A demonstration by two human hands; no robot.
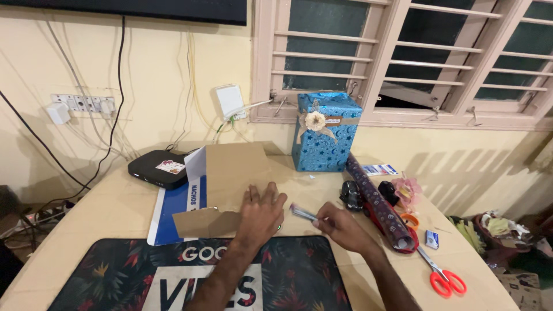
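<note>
Here, largest first:
Bench: the pale wooden bench [103, 207] carries everything, set against a cream wall.
Mat: a dark floral desk mat [115, 276] lies at the near edge, under my forearms.
Cardboard: a flattened brown cardboard box with a blue-and-white printed side [230, 173] lies beyond the mat, one flap standing up.
Gift box: a blue star-patterned wrapped box with a cream paper flower [325, 132] stands by the window sill.
Roll: a dark patterned roll of wrapping paper [377, 201] lies just right of my right hand.
Left hand: my left hand [260, 213] is spread flat, fingers wide, pressing the cardboard down.
Right hand: my right hand [343, 227] pinches a small slim blue-grey object [302, 212], which points toward the cardboard; what it is I cannot tell.
Scissors: orange-handled scissors [440, 275] lie at the right, apart from both hands.
</note>
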